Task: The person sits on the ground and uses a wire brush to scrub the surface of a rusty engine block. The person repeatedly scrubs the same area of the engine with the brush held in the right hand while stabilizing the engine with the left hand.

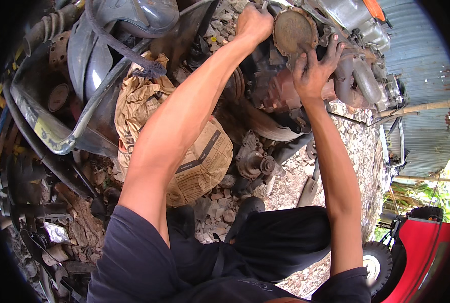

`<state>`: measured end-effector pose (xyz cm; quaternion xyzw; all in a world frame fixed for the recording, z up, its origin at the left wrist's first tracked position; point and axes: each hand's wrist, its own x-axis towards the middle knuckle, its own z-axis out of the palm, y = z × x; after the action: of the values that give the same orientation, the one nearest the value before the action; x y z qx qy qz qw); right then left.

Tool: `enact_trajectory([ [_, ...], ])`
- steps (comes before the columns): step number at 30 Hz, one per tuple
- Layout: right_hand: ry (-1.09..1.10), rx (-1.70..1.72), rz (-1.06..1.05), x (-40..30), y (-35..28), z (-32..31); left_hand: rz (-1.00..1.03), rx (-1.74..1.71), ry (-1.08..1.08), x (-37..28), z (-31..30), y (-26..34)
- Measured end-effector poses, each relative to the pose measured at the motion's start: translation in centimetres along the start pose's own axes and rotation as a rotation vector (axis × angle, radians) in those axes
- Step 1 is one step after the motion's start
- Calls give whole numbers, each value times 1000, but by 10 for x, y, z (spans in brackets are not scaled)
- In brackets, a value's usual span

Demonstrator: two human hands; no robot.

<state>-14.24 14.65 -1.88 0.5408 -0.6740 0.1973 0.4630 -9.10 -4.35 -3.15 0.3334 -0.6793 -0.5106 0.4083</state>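
Observation:
My left hand [254,23] is closed in a fist around a metal tool [265,4], of which only a short shiny end shows. It is beside an engine [285,85] lying in front of me. Just right of that fist is a round, rusty recess [294,30] with a bolt-hole flange around it. My right hand [316,70] rests against the engine at the flange's lower edge, fingers spread and blackened with grime. On the ground below, a greasy water pump [253,157] lies beside a crumpled brown paper sack [206,163].
Black plastic vehicle parts [92,68] and a bent metal frame [54,140] crowd the left. Rubble [215,212] covers the ground by my feet. A corrugated metal sheet [418,75] stands at the right, with a red vehicle body [422,253] and wheel [376,265] below.

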Motion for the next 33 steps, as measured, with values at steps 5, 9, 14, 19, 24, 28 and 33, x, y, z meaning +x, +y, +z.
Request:
enact_trajectory([
  [5,2,-10,22,-1,4,-2,128,30,-61,-29,-16,41],
  [9,21,44,15,-2,-2,3,197,-58,-3,-53,-7,40],
  [14,33,58,22,-4,3,-2,313,-74,-12,-59,-13,48],
  [19,24,68,28,0,-1,0,188,-76,36,-61,-1,24],
  [24,5,54,43,-3,4,-1,199,-299,19,-64,9,43],
  [28,4,64,42,-2,1,-2,159,-220,54,-66,9,33],
  [33,7,55,49,-3,2,-2,187,-270,-15,-73,6,33],
])
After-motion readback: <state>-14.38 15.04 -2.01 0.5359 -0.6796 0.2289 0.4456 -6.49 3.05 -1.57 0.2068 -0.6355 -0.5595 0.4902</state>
